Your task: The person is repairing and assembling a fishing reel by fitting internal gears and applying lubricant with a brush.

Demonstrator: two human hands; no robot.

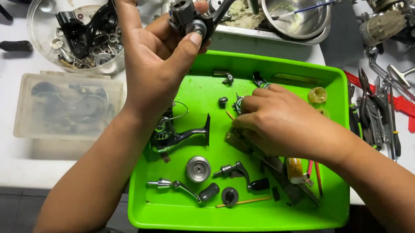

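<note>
My left hand (150, 54) is raised over the far edge of the bright green tray (258, 217) and grips a dark fishing reel body (195, 17), thumb pressed on its round side. My right hand (274, 118) rests low in the tray's middle, its fingers closed around small parts beside a green and black piece (238, 103); what it pinches is hidden. In the tray lie a reel frame (175, 133), a silver spool (198, 168), a crank handle (179, 186) and other small dark parts.
A round clear tub of metal parts (80, 31) and a closed clear plastic box (67, 107) stand left of the tray. A steel bowl (293, 10) with a brush sits behind it. Pliers and red-handled tools (393, 110) lie at the right, more reels at the far right.
</note>
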